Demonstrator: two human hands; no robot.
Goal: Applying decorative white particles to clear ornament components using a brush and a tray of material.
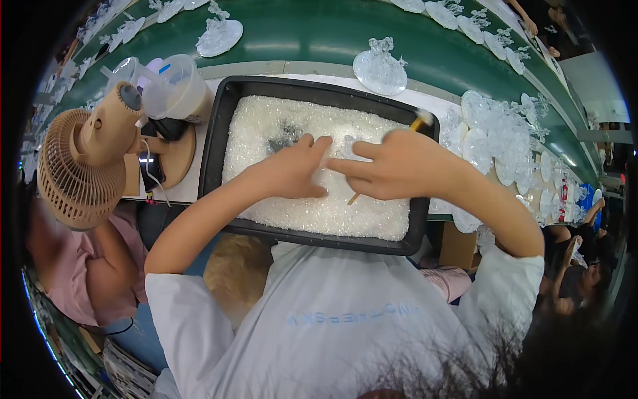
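Observation:
A black rectangular tray [219, 143] holds a bed of sparkling white granules [266, 116]. Over its middle, my left hand [296, 169] is open, thumb and forefinger spread apart close to the granules. Facing it, my right hand [392, 166] is closed around a thin brush [417, 124]; its pale, blurred head sticks out beyond the knuckles, and the handle's other end shows below the fingers. Between the hands a small clear lump [347, 141] shows among the granules, too indistinct to name. A dark patch [284, 136] lies beyond my left hand.
Left of the tray stand a tan fan [83, 159] and clear plastic tubs [176, 86]. A clear figure on a round base [380, 66] sits behind the tray, at the green conveyor belt [292, 43]. Several similar pieces [492, 139] crowd the right. Another person in pink [93, 266] sits left.

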